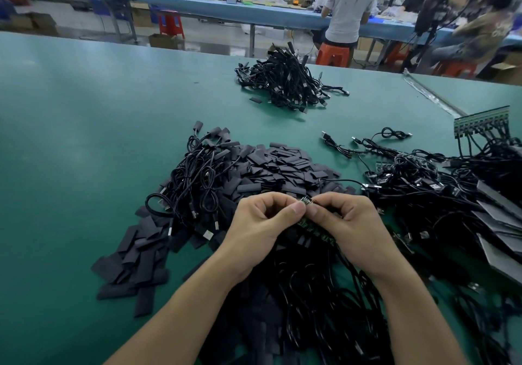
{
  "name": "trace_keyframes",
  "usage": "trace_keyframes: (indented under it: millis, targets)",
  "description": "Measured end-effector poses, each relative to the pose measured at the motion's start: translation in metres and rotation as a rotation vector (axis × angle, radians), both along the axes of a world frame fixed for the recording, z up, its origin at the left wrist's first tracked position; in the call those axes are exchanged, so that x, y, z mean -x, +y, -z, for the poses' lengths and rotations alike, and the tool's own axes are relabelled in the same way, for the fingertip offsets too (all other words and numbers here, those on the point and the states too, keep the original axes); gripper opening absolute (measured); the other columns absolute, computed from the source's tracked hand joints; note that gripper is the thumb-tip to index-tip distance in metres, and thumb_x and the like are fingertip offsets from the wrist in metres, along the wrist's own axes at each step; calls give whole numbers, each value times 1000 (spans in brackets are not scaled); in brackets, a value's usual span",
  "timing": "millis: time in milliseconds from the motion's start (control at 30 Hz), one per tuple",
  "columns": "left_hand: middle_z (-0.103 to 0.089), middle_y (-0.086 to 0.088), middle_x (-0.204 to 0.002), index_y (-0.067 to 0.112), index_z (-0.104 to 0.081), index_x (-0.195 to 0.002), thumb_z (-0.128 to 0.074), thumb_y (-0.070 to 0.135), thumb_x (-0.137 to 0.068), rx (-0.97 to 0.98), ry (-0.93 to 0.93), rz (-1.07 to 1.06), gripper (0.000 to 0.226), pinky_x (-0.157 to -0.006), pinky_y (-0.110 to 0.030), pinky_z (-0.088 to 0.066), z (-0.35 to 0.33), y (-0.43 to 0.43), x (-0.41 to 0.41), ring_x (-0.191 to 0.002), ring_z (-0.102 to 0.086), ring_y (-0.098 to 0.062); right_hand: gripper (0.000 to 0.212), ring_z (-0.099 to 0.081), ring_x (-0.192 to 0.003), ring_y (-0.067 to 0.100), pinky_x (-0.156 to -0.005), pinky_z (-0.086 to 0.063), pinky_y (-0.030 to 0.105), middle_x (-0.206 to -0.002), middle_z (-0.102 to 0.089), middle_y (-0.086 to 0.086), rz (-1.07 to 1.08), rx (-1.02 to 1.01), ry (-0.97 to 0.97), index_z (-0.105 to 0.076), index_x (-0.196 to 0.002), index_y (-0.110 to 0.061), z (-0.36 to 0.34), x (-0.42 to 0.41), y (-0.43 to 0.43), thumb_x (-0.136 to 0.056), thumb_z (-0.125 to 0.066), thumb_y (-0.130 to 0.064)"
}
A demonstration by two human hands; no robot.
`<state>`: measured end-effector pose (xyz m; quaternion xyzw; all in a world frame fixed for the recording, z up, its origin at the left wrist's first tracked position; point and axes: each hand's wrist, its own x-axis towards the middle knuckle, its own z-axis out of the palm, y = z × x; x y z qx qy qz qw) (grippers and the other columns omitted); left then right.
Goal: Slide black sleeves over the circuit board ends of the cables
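My left hand (262, 223), right hand (350, 223) both pinch circuit board strip (316, 230) to steady it; sleeve pile (282, 167) just beyond, within reach.

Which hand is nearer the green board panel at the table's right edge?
Right. The right hand sits down-left of the panel; the left hand is farther left. Both pinch a board strip.

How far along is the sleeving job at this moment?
Done: the far cable pile appears sleeved. In hand: left hand and right hand pinch a green board strip, no sleeve on it. Left: a large sleeve heap and unsleeved cables at right.
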<state>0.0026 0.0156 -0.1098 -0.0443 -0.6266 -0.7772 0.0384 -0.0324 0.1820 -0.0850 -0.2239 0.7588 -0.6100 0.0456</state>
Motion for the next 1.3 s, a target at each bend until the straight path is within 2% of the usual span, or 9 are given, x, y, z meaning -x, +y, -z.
trace_keyframes:
  millis: [467,633,733,800,833,933,1033,1133,1300]
  targets:
    - [-73,-7,-79,14,-77,-79,-76,29,-77,-120,-59,1,15,-70,-23,-55,-3,1,0,-75,-68,-14,10,-70,-71,14,-67,-55,22,-77,-75,7,-39,130,-66,-80,-80,-19,0,0,-2,-79,-71,-24]
    - [-71,-6,-79,15,-75,-81,-74,31,-78,-113,-66,-10,16,-68,-25,-57,-2,-2,1,-72,-65,-14,15,-68,-65,16,-62,-54,25,-72,-74,7,30,79,-85,-79,-80,-18,-2,0,4,-79,-73,-32]
    - [-65,0,-70,25,-74,-75,-73,30,-77,-168,-91,-62,6,-49,-20,-49,-3,-4,1,-56,-57,-8,12,-67,-72,12,-76,-52,34,-73,-73,-2,245,-229,-26,-77,-81,-31,2,6,17,-89,-70,-37]
    - [-63,1,-71,27,-73,-74,-75,24,-81,-156,-78,-77,7,-50,-20,-49,0,-4,2,-57,-55,-8,9,-64,-86,-2,-96,-43,40,-86,-70,-18,384,-525,108,-70,-85,-44,2,5,17,-91,-67,-38]
    - [-63,0,-71,27,-73,-75,-75,20,-83,-135,-66,-80,11,-51,-20,-49,2,-3,2,-58,-56,-8,11,-61,-89,-6,-97,-42,37,-90,-67,-23,404,-528,161,-66,-87,-48,0,2,11,-91,-66,-37]
    - [-64,2,-70,22,-73,-80,-75,20,-83,-76,-48,-72,4,-54,-21,-50,3,-1,2,-59,-57,-10,10,-67,-80,-2,-74,-52,17,-85,-73,-15,271,-153,102,-72,-87,-33,-5,-3,-9,-93,-65,-29]
    - [-65,3,-68,13,-71,-86,-73,22,-86,-46,-36,-46,9,-54,-20,-49,3,-2,2,-58,-58,-8,7,-68,-73,11,-70,-56,23,-78,-74,0,178,75,-56,-75,-82,-20,-4,-7,-20,-87,-72,-23]
    - [-63,3,-69,13,-68,-84,-73,27,-83,-34,-28,-40,15,-57,-18,-48,1,1,0,-62,-55,-7,18,-67,-75,20,-75,-57,37,-78,-73,6,160,216,-212,-75,-78,-17,-2,-8,-22,-74,-74,-34]
    - [-63,-5,-76,14,-67,-78,-75,30,-75,-98,-33,-35,18,-71,-28,-50,-2,3,-1,-74,-56,-18,23,-67,-70,23,-58,-56,31,-79,-70,14,79,383,-402,-75,-77,-13,1,-10,-28,-71,-73,-34]
